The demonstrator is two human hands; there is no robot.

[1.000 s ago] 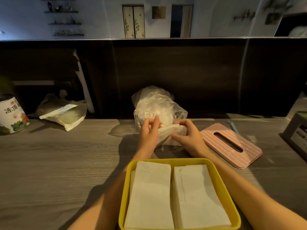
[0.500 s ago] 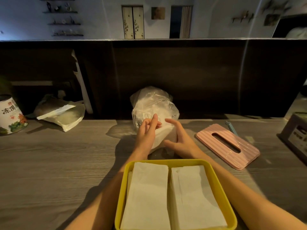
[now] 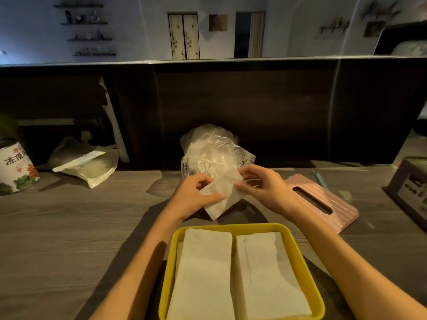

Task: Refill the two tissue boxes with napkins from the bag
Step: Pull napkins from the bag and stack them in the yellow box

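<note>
Napkin (image 3: 223, 195) now lifted clear of bag (image 3: 212, 153), both hands pinching it.

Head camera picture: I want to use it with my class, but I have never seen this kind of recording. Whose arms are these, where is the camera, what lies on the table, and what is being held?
There is no machine here: a person wears a wide-angle camera on the head, looking forward and down, so the bare arms are the person's own. The left hand and right hand together pinch a white folded paper napkin in front of a crinkled clear plastic bag. Nearest the viewer on the grey wooden table is an open yellow plastic tissue box holding two stacks of white napkins. A pink ribbed lid with a slot lies to the right.
</note>
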